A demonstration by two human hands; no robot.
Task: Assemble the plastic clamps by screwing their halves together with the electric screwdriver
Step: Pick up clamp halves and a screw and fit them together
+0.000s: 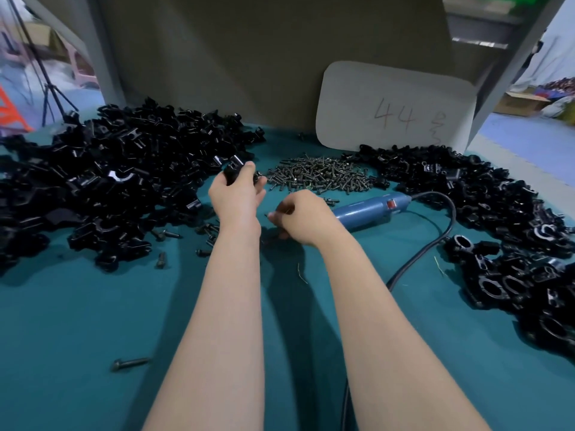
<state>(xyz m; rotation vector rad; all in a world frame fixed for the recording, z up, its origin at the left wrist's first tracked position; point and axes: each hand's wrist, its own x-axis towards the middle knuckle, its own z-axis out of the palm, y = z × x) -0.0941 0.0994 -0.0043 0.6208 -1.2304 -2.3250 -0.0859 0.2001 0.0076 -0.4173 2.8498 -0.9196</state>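
My left hand [238, 194] is raised over the green table [93, 306] and grips a black plastic clamp half [234, 169] at the edge of the big left heap of clamp halves [118, 178]. My right hand [306, 217] is closed just right of it, pinching a small dark screw [270, 215] between its fingertips. The blue electric screwdriver [371, 209] lies on the table right behind my right hand, untouched, its black cable [435, 241] curling toward me. A pile of dark screws [320, 175] lies beyond both hands.
A heap of black clamps [510, 231] fills the right side of the table. Loose screws [168, 234] are scattered near the left heap, and one [130, 363] lies near the front. A white card marked 44 [395, 110] leans against the grey back panel.
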